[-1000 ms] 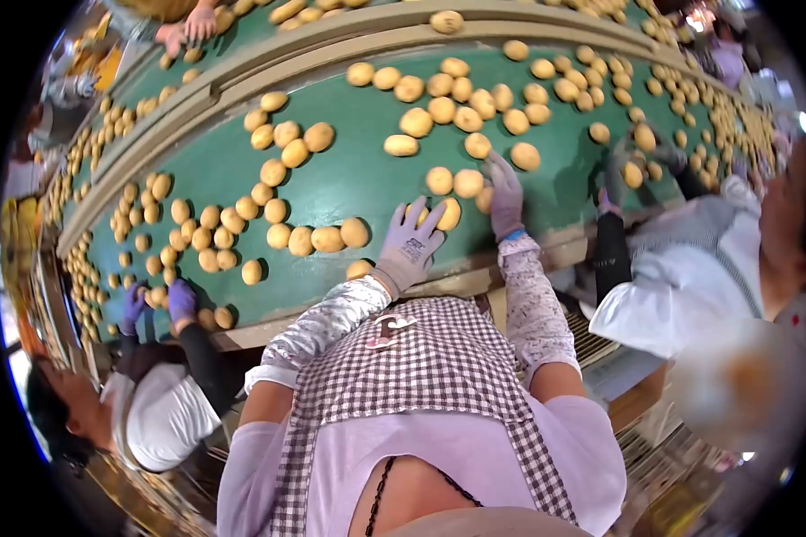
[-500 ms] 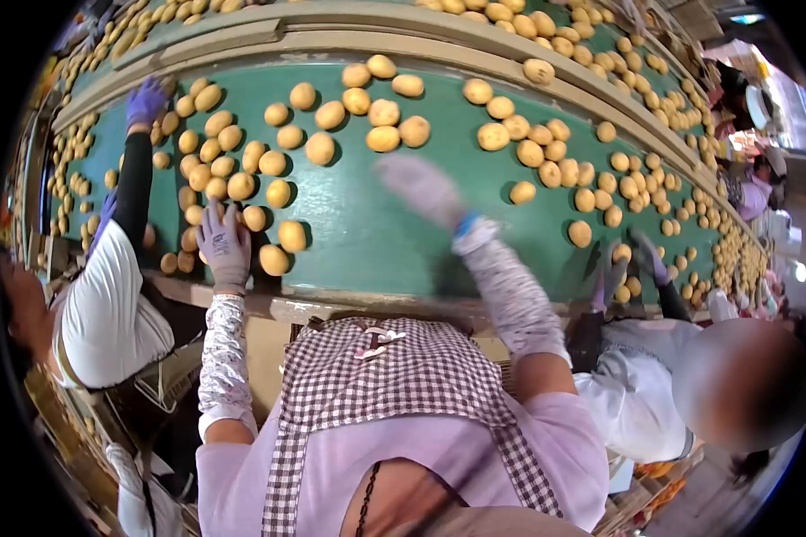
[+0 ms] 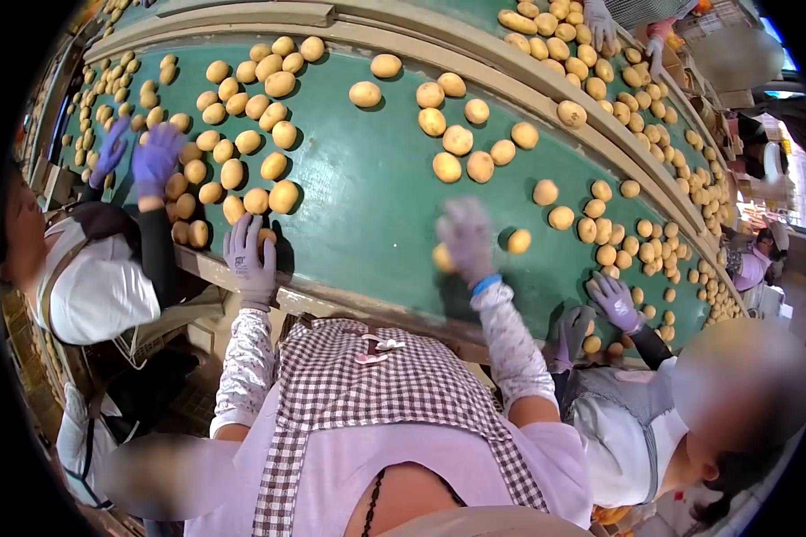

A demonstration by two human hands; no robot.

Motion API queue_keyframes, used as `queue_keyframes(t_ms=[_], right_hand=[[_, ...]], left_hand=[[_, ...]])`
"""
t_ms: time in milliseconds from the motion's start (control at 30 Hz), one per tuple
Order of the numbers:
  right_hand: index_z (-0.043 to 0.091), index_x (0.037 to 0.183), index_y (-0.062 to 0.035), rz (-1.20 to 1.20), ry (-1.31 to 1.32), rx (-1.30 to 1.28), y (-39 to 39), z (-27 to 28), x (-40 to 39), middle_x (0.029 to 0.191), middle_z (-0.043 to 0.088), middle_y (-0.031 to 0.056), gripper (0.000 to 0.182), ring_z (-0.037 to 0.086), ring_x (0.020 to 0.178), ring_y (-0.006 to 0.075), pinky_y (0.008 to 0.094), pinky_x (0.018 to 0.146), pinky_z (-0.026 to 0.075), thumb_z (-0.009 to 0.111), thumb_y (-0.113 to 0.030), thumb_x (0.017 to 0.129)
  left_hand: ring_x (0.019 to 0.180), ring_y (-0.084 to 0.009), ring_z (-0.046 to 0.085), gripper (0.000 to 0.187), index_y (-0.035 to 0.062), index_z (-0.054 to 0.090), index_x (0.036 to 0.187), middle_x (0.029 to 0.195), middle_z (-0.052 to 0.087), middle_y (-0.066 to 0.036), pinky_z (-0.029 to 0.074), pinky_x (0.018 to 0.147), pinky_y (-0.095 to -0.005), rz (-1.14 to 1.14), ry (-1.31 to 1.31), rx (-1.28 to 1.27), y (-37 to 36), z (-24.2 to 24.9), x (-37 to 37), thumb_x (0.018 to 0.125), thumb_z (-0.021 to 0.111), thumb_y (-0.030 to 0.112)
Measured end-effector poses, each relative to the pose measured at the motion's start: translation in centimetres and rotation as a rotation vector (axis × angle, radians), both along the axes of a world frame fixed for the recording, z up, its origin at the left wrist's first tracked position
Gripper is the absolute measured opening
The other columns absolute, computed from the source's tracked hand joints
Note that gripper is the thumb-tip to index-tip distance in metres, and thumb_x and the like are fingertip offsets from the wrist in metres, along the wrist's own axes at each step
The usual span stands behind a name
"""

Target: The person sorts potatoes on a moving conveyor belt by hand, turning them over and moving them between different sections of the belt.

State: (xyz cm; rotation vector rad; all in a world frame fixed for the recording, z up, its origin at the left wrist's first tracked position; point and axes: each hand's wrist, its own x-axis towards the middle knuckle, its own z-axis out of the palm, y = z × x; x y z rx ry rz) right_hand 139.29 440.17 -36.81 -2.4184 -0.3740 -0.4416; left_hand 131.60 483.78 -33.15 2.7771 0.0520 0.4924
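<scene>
Many yellowish potatoes (image 3: 367, 94) lie loose on a green conveyor belt (image 3: 358, 179). My left hand (image 3: 251, 261), in a grey-lilac glove, is at the belt's near edge with fingers stretched out. A potato (image 3: 267, 236) shows partly between its thumb and fingers, touching them. My right hand (image 3: 467, 240), gloved alike with a blue band at the wrist, is over the belt and smeared by motion. Partly behind it, on its left, is a potato (image 3: 442, 259); whether the fingers grip it is hidden by blur. Another potato (image 3: 518, 241) lies just right of that hand.
A wooden rail (image 3: 475, 76) separates this belt from a second potato belt behind. On the left, a co-worker's purple-gloved hands (image 3: 158, 157) reach among potatoes. To the right, another co-worker's gloved hands (image 3: 615, 302) work near the edge. A wooden ledge (image 3: 358, 309) runs before me.
My view has shifted. My right hand has moved nearer the belt's front edge, beside a potato. My left hand stays near the front edge. Potatoes lie in different places, and the co-workers' hands have moved.
</scene>
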Motion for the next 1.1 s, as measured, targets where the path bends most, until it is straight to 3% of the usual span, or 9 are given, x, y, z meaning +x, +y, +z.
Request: queue_keyframes(t_ms=[100,167,200,233,300,467,600,967,1100], right_hand=[[0.067,0.134,-0.0124,0.102,0.570,0.300,1.9,6.2,2.2,0.133,0.066,0.0125,0.036,0.060,0.126,0.0393,0.0512,0.106,0.048,0.070,-0.022,0.099],[0.066,0.136,-0.0118,-0.310,0.357,0.190,-0.8,8.0,7.8,0.143,0.062,0.0129,0.040,0.059,0.127,0.0412,0.0523,0.106,0.048,0.071,-0.023,0.098],[0.063,0.141,-0.0114,-0.234,0.024,-0.743,-4.9,6.1,9.9,0.151,0.058,0.0161,0.048,0.058,0.131,0.0411,0.0533,0.107,0.047,0.069,-0.032,0.098],[0.061,0.146,-0.0150,-0.617,0.319,-0.234,-4.3,7.7,13.3,0.156,0.054,0.0181,0.057,0.055,0.137,0.0416,0.0546,0.109,0.046,0.067,-0.041,0.096],[0.058,0.150,-0.0172,-0.764,0.698,-0.220,-7.4,3.3,17.6,0.155,0.054,0.0191,0.068,0.051,0.141,0.0416,0.0546,0.116,0.044,0.072,-0.040,0.087],[0.058,0.149,-0.0153,-0.610,0.631,-0.306,-3.1,3.6,15.4,0.147,0.060,0.0188,0.072,0.058,0.136,0.0357,0.0467,0.115,0.048,0.078,-0.019,0.080],[0.058,0.141,-0.0027,-0.206,0.398,0.586,7.0,12.9,10.6,0.134,0.064,0.0127,0.073,0.063,0.119,0.0290,0.0396,0.105,0.053,0.089,-0.015,0.075],[0.060,0.137,-0.0057,-0.104,0.084,0.032,20.2,20.0,8.2,0.126,0.065,0.0122,0.078,0.059,0.118,0.0329,0.0465,0.103,0.050,0.098,-0.023,0.070],[0.062,0.137,-0.0058,0.040,0.682,0.251,19.3,15.9,11.1,0.130,0.066,0.0127,0.069,0.066,0.117,0.0258,0.0415,0.103,0.054,0.092,-0.024,0.078]], left_hand=[[0.137,-0.0377,0.056,0.043,0.0069,0.065,0.140,0.145,0.063,-0.018,0.038,0.118,-0.0528,-0.011,0.035,-0.054,2.6,-0.8,0.6,0.099,0.064,0.022],[0.137,-0.0381,0.056,0.043,0.0063,0.066,0.140,0.145,0.063,-0.018,0.038,0.118,-0.0529,0.010,0.057,-0.135,3.0,0.2,1.2,0.100,0.064,0.023],[0.136,-0.0386,0.056,0.043,0.0057,0.066,0.140,0.145,0.063,-0.018,0.038,0.118,-0.0531,0.030,0.083,-0.196,3.0,1.1,0.8,0.101,0.064,0.024],[0.133,-0.0393,0.058,0.043,0.0048,0.065,0.140,0.144,0.064,-0.018,0.040,0.116,-0.0527,0.024,0.107,-0.137,3.5,1.8,0.9,0.101,0.064,0.024],[0.131,-0.0390,0.060,0.043,0.0049,0.065,0.140,0.143,0.065,-0.017,0.042,0.114,-0.0518,-0.001,0.020,-0.165,5.5,0.1,1.5,0.101,0.064,0.023],[0.126,-0.0386,0.061,0.039,0.0035,0.065,0.136,0.143,0.065,-0.017,0.046,0.109,-0.0501,-0.017,-0.053,-0.182,7.9,0.8,2.4,0.100,0.065,0.018],[0.125,-0.0391,0.061,0.040,0.0033,0.065,0.136,0.142,0.065,-0.018,0.045,0.109,-0.0501,-0.069,0.004,-0.273,9.1,1.2,3.2,0.098,0.066,0.017],[0.125,-0.0343,0.058,0.032,0.0078,0.066,0.115,0.123,0.064,-0.014,0.042,0.113,-0.0499,-0.813,0.204,-0.040,0.5,0.5,7.7,0.089,0.070,0.027],[0.121,-0.0335,0.058,0.031,0.0086,0.065,0.106,0.117,0.063,-0.012,0.043,0.111,-0.0485,-0.766,0.191,-0.143,4.8,-1.2,7.7,0.089,0.072,0.033]])
